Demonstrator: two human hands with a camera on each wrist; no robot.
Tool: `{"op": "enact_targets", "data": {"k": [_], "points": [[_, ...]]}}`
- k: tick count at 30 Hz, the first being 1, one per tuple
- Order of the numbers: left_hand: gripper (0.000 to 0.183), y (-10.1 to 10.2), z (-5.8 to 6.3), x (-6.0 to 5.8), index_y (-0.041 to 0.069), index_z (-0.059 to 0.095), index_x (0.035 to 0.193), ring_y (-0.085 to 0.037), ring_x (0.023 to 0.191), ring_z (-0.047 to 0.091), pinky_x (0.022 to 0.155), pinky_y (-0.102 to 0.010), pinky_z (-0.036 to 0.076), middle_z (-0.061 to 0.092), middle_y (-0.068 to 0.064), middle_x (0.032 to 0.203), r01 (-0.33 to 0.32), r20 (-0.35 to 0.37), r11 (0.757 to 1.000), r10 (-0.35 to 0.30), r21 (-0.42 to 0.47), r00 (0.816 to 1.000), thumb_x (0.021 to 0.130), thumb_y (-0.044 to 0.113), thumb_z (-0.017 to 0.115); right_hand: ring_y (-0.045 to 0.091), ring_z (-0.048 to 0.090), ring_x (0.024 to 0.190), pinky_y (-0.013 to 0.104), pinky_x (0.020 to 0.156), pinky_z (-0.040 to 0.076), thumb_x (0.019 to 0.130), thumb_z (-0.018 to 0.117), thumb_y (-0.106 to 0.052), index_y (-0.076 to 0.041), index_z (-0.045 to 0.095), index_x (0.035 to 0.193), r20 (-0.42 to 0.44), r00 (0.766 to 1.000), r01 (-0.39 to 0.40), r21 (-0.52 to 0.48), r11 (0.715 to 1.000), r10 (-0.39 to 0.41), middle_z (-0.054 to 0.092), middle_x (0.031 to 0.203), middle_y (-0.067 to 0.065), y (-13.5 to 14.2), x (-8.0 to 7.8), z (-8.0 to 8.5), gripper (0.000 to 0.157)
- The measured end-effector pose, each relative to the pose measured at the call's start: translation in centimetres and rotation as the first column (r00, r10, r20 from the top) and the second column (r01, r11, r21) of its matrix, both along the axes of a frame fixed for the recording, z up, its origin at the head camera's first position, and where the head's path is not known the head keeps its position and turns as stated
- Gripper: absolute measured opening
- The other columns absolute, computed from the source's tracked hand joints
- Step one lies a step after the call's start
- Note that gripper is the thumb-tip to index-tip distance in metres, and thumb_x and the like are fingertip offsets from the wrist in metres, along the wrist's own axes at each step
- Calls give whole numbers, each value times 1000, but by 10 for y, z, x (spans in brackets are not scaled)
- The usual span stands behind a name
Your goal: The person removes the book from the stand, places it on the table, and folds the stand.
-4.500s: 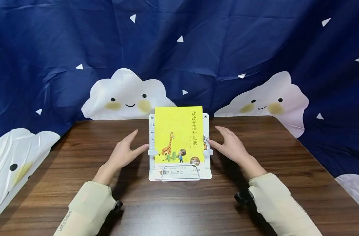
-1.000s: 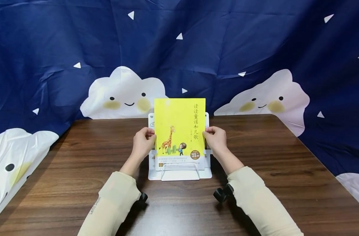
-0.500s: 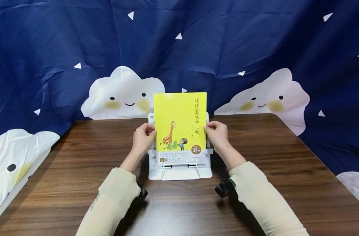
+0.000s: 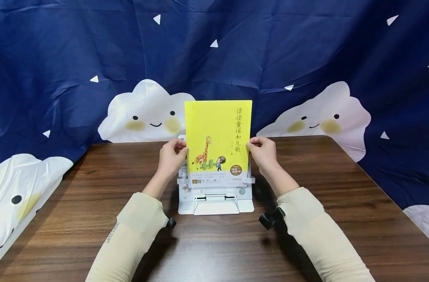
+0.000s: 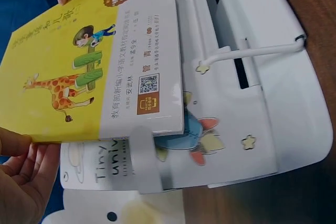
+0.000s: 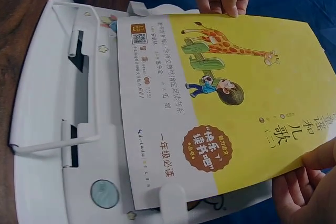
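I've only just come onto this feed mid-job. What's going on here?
A person's left hand and right hand pinch opposite side edges of a yellow-and-white rectangular paper book. They hold it in front of a white bookstand on a dark brown wood-grain table. The book's bottom edge is above the stand's thin white wire loop, apart from it.

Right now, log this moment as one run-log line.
left hand: pinches left edge of yellow book | right hand: pinches its right edge | yellow book: in front of white stand, bottom edge above its base
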State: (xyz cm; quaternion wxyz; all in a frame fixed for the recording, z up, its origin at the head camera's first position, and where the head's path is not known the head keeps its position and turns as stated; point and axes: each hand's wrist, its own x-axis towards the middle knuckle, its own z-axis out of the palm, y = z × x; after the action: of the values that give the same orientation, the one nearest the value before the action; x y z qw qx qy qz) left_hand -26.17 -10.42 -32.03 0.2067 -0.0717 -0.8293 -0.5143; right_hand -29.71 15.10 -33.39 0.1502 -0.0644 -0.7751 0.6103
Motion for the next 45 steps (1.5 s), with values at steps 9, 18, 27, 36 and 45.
{"op": "enact_targets", "data": {"k": [9,18,27,36,45], "points": [[6,5,22,12,-3,56,85,-20,69,48,61,-26,42,54,-12,76,-23,7,1000,23,-12,1000,80,0,55,20,46,72,27,59,43,79,59,-2,5,59,88,-30,999,-24,23,999,25,50,82,13,-5,9,20,11],[8,4,31,14,-3,56,87,-19,69,50,61,-26,44,56,-12,78,-18,-31,998,20,52,999,80,-2,55,18,49,70,33,56,47,77,64,-7,-2,60,84,-70,997,-30,-36,999,27,52,79,10,9,-38,-6,10],[9,0,36,13,-7,55,89,-19,70,49,61,-24,45,55,-14,79,12,-48,995,-8,96,999,81,-4,53,17,52,72,45,58,47,76,67,-14,-7,61,87,-71,996,-66,-81,995,61,54,82,7,15,-61,-14,14],[9,-6,42,16,-6,55,89,-17,70,47,60,-22,44,53,-13,79,20,-48,995,-16,96,999,82,-2,52,19,54,75,46,46,45,71,71,-28,-12,64,88,-115,989,-101,-51,994,95,56,84,8,27,-105,-40,25],[9,-19,42,21,-7,55,89,-15,68,47,57,-18,42,53,-13,78,17,-67,992,-8,123,998,81,-2,53,21,53,73,32,65,49,78,62,-4,3,60,87,-81,991,-111,-82,990,104,54,81,14,-24,5,51,12]]}}
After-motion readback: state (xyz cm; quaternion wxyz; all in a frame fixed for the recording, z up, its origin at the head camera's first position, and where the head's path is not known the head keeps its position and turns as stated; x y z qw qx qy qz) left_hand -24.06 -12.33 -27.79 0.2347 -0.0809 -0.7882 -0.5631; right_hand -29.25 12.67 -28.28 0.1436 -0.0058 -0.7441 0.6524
